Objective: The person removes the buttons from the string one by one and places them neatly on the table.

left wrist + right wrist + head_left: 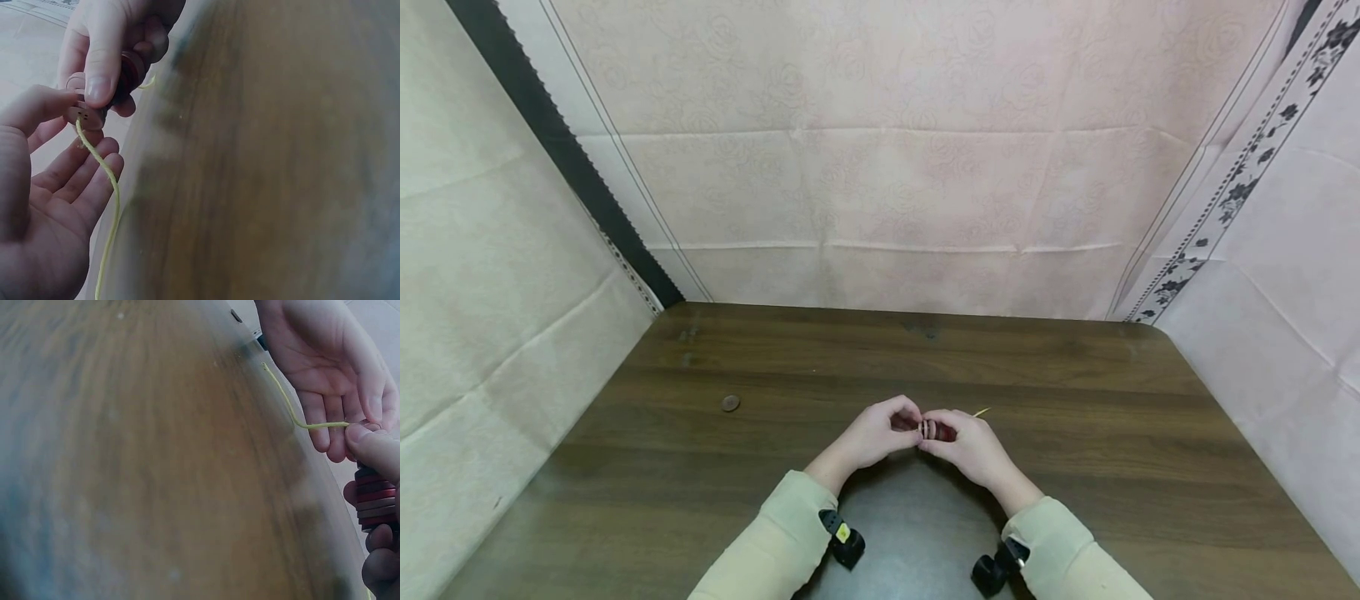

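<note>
In the middle, above the bench (1060, 442), we see a stack of round buttons (377, 503), red, dark and pale. Our right hand (970, 446) is curled around this stack. Our left hand (880, 432) meets it there, its thumb and finger pinching the end button (87, 116), from whose hole a yellow cord (115, 187) hangs out. The cord shows also beyond the right hand (so it probably runs through the whole stack, but the inside is hidden). We judge that most of the threading is done. Perhaps the end button must still be pushed close to the others. One loose disc (730, 403) lies well apart, on the bench's left side, not yet threaded.
</note>
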`<act>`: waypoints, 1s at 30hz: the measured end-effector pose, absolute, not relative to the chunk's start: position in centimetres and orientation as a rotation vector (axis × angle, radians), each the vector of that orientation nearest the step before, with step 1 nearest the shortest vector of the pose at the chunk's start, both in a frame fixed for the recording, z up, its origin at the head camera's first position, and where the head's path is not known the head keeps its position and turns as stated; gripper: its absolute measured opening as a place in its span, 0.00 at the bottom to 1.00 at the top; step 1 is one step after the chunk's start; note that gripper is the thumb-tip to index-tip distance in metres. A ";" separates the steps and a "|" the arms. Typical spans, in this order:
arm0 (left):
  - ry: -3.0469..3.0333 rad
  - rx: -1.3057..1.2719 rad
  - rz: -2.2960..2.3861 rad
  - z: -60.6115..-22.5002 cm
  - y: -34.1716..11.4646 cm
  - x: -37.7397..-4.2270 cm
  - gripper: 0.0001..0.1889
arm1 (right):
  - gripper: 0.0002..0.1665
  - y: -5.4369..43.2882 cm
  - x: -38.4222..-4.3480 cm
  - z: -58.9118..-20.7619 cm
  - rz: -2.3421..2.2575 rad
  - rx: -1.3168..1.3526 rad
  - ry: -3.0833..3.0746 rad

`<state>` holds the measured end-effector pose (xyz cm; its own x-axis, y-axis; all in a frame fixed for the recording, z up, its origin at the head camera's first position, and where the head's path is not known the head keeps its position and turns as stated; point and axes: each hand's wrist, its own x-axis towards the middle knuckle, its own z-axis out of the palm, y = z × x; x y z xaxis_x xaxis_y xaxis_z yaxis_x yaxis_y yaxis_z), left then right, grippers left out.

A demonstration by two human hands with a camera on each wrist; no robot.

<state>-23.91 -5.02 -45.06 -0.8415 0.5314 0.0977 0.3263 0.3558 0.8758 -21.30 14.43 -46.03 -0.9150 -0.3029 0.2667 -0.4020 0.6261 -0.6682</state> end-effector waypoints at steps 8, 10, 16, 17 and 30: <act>2.401 0.787 1.498 -45.3 -5.3 -24.1 0.09 | 0.15 14.5 -21.3 -46.1 1.158 0.599 -2.708; 2.401 0.780 1.500 -45.3 -5.4 -24.1 0.09 | 0.15 14.5 -21.4 -46.2 1.153 0.603 -2.704; 2.402 0.750 1.487 -45.3 -5.7 -24.2 0.09 | 0.15 14.5 -21.5 -46.2 1.145 0.604 -2.710; 2.401 0.749 1.488 -45.3 -5.7 -24.2 0.09 | 0.15 14.5 -21.5 -46.2 1.147 0.602 -2.712; 2.424 0.689 1.475 -45.1 -6.2 -24.3 0.14 | 0.14 14.6 -21.6 -46.3 1.115 0.581 -2.762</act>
<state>-24.28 -6.22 -45.10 -0.8657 0.4978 0.0527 0.2757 0.3863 0.8802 -21.59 14.65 -46.26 -0.9211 -0.3083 0.2376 -0.3869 0.6578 -0.6463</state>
